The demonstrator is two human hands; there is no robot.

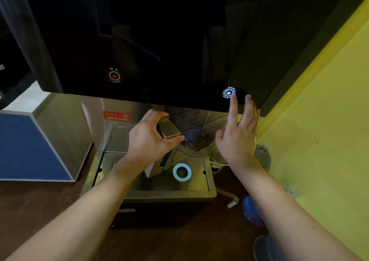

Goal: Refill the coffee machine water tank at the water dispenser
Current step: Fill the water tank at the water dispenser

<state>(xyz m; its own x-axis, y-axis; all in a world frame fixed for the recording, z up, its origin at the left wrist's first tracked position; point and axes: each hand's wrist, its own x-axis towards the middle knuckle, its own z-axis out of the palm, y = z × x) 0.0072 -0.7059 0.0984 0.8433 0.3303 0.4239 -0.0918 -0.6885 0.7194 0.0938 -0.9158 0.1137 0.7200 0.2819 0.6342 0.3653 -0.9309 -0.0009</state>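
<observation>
Head view: the coffee machine water tank (191,132), a clear smoky-walled box, sits tilted under the dispenser's outlet, above the steel drip tray (205,193), and I hold it at its near left corner. My left hand (151,138) is closed around the tank's metal handle block (168,129), thumb below and fingers curled over the top. I judge the walls stiff, smooth and likely slick when wet, and the tank will grow heavy as it fills, so the handle is the sure grip, with a second hand under the base once water is in. At two o'clock from the tank, my right hand (238,132) is open, fingers spread, index fingertip on the lit white-blue button (229,92) of the black water dispenser panel (159,41). At ten o'clock glows the red hot-water button (114,75). At five o'clock, a blue-white ring (182,171) lies in the tray. I cannot tell whether water is flowing.
</observation>
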